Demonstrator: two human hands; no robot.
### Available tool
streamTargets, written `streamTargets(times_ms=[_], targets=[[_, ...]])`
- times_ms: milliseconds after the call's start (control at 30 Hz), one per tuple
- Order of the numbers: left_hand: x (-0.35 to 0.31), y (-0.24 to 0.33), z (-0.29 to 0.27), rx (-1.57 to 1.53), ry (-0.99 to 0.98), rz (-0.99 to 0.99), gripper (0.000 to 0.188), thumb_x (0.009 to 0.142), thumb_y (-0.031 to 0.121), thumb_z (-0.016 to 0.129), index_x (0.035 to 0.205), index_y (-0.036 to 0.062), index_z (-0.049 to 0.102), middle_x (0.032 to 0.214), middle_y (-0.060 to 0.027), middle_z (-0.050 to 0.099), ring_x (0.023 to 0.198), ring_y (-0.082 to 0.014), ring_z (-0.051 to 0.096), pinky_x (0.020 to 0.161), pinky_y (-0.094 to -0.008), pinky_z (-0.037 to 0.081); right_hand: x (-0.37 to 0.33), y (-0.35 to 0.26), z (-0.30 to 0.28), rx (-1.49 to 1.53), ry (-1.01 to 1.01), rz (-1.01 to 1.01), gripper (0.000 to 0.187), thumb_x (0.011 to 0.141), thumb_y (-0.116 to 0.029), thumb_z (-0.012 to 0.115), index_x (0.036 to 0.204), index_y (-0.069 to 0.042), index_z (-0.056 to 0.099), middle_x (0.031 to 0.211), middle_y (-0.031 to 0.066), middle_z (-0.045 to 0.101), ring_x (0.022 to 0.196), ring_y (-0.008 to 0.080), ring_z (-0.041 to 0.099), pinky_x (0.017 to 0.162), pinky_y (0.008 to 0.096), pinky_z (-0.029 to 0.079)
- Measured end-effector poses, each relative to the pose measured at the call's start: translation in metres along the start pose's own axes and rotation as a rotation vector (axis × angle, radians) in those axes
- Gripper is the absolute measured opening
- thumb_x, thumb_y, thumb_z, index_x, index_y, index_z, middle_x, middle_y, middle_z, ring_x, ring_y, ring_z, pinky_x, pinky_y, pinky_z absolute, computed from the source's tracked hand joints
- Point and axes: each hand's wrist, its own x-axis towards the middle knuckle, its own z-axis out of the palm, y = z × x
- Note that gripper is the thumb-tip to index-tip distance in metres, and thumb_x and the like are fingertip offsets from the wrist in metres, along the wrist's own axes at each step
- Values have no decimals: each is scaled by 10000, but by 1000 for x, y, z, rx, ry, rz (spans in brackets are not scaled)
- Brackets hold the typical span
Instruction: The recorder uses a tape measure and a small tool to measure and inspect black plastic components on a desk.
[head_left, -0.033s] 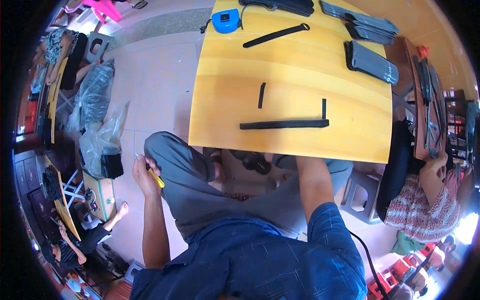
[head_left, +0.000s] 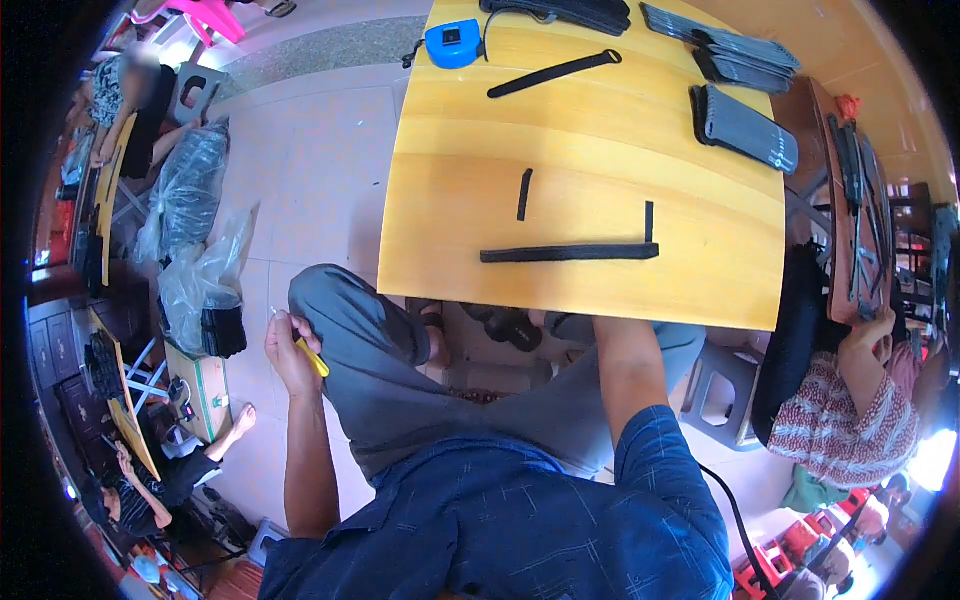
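My left hand (head_left: 286, 350) is out beside my left knee, fingers closed around a small tool with a yellow handle (head_left: 315, 360). A thin metal tip shows past the fingers, but the kind of tool is unclear. My right forearm goes under the near edge of the wooden table (head_left: 450, 200), and the table top hides that hand. Near this edge lies a long black strip (head_left: 570, 253). Two short black strips, one on the left (head_left: 524, 195) and one on the right (head_left: 649, 221), are just beyond it. Farther back lies a black strap (head_left: 555, 74) with a slotted end.
A blue tape measure (head_left: 452, 44) sits at the table's far left corner. Stacks of dark straps (head_left: 745, 127) lie along its right side. Plastic-wrapped bundles (head_left: 190, 190) stand on the floor at left. A person in a patterned sleeve (head_left: 845, 415) sits at right, by a grey stool (head_left: 722, 390).
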Motion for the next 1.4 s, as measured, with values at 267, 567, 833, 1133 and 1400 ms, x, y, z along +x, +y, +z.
streamTargets(times_ms=[267, 567, 833, 1133, 1400], targets=[[-1, 4, 8, 0, 13, -10, 337, 1097, 325, 496, 850, 100, 539, 690, -24, 550, 494, -85, 461, 465, -211, 377, -5, -11, 5, -73, -115, -32, 422, 931, -339, 662, 1289, -116, 658, 1246, 198, 680, 1181, 406, 623, 1044, 493, 472], [-4, 7, 8, 48, 29, -7, 346, 1097, 336, 492, 845, 104, 540, 689, -23, 554, 479, -79, 465, 456, -213, 381, -19, -23, 1, -162, -226, -55, 413, 932, -341, 666, 1276, -113, 664, 1231, 193, 687, 1167, 395, 633, 1036, 489, 475], [0, 2, 18, -15, 33, -16, 334, 1088, 328, 514, 846, 100, 549, 688, -29, 562, 492, -98, 481, 457, -229, 393, -47, -56, -6, -251, -344, -112, 404, 934, -343, 669, 1264, -110, 670, 1219, 188, 693, 1154, 385, 642, 1030, 485, 478], [-14, 9, 25, -65, -111, 41, 205, 1033, 139, 409, 986, 70, 595, 717, -30, 541, 580, -99, 500, 546, -239, 436, -87, -135, -56, -424, -403, -220, 396, 935, -346, 672, 1250, -107, 677, 1204, 183, 700, 1140, 375, 652, 1022, 481, 481], [-83, 9, 16, 515, -339, 353, 270, 1047, 158, 529, 1259, 38, 646, 990, -135, 717, 773, -191, 689, 728, -323, 547, -111, -289, -184, 189, -336, -408, 139, 990, -141, 649, 1019, -13, 691, 860, 90, 701, 840, 142, 682, 771, 327, 545]])
